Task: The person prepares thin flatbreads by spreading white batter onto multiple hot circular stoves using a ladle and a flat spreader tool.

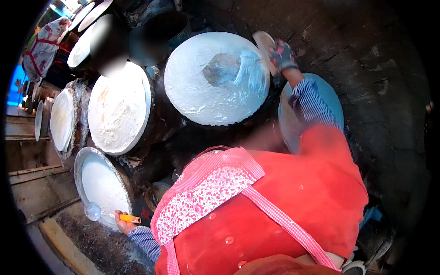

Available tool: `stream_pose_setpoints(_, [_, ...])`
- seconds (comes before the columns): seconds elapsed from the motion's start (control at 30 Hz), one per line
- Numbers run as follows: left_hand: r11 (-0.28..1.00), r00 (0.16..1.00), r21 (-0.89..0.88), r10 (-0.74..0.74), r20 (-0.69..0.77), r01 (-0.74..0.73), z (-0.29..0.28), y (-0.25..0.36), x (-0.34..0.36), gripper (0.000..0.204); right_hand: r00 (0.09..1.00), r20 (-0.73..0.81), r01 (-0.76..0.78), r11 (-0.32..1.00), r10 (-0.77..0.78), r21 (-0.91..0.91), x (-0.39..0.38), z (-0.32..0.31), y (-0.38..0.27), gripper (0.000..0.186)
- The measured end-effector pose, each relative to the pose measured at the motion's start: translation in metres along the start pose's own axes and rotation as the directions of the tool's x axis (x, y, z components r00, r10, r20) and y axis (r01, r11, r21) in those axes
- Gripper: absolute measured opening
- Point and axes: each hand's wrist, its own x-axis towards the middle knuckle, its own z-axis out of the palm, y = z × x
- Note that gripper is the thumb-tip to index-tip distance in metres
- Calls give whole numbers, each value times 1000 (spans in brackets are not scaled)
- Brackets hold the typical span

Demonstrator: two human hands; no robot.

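Observation:
My left hand (122, 224) grips the orange handle of a ladle (93, 211). Its rounded bowl hangs over a basin (79, 175) of white batter (103, 185) at the lower left. At the upper right, my gloved right hand (283, 56) is closed on a flat, pale scraper (264, 49), which stands at the right edge of a large round griddle (222, 69). White batter (192, 87) coats most of that griddle, leaving a grey patch bare near its middle. Beneath my right forearm, a second round griddle (327, 98) looks grey-blue and is partly covered by my sleeve.
Left of the coated griddle sits another round white-covered plate (118, 110), with a smaller one (63, 120) beyond it. A dark pot (172, 27) stands at the back. Someone in a floral apron (46, 50) is at the upper left, near more round plates (94, 14).

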Motion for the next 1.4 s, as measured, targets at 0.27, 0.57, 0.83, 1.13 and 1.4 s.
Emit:
stream_pose_setpoints(0.27, [974, 979, 99, 201, 13, -202, 88, 96, -12, 25, 960, 216, -180, 984, 178, -10, -29, 1, -107, 32])
stream_pose_setpoints(0.57, [977, 933, 63, 174, 314, -203, 194, 146, -11, 36, 971, 136, -172, 970, 196, -175, -23, 20, -107, 31])
stream_pose_setpoints(0.83, [969, 843, 130, 113, 526, -211, 262, 159, -44, 39, 892, 335, -289, 953, 302, -89, -21, -23, -185, 32])
stream_pose_setpoints(1.13, [990, 708, 56, 51, 705, -126, 300, 135, -68, 47, 912, 316, -264, 964, 263, -39, -34, 28, -204, 42])
stream_pose_setpoints(1.4, [977, 661, 174, -49, 749, -125, 296, 119, -106, 49, 908, 279, -330, 944, 313, 15, -30, 39, -178, 30])
